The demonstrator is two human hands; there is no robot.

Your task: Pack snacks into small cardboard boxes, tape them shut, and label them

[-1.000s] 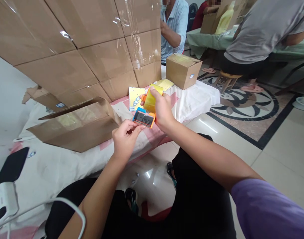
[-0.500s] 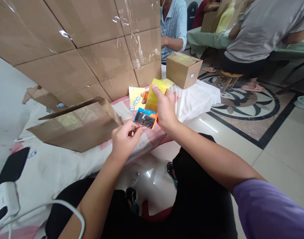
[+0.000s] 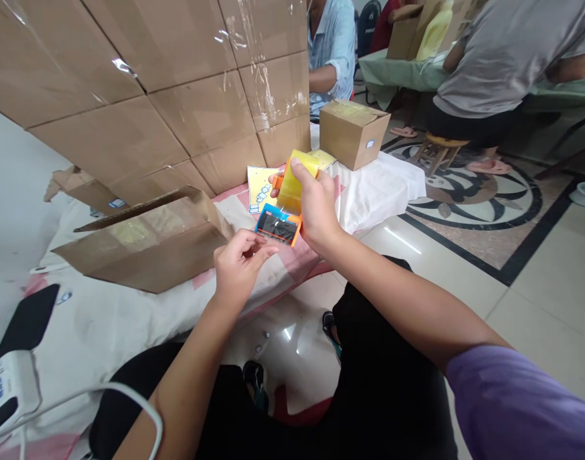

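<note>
My right hand [image 3: 316, 201] is wrapped around a tape dispenser [image 3: 279, 225], which has an orange frame, a blue front and a black roller area. A roll of yellow packing tape [image 3: 292, 182] sits in it under my thumb. Below and to the left, my left hand [image 3: 239, 259] has its thumb and index finger closed at the dispenser's front edge, apparently pinching the clear end of the tape. A large cardboard box [image 3: 153, 246] with tape along its upper side lies tilted just left of my hands. Yellow printed card [image 3: 259, 185] lies behind the dispenser.
Stacked cardboard boxes [image 3: 191, 96] form a wall at the back. A smaller closed box [image 3: 353, 134] stands on the white cloth [image 3: 373, 191] at right. A white device [image 3: 9, 383] with a cable is at lower left. Co-workers sit beyond, one on a wooden stool [image 3: 438, 150].
The dispenser has tilted slightly and shifted a little left in my right hand. My left fingers stay at its front edge, almost unmoved.
</note>
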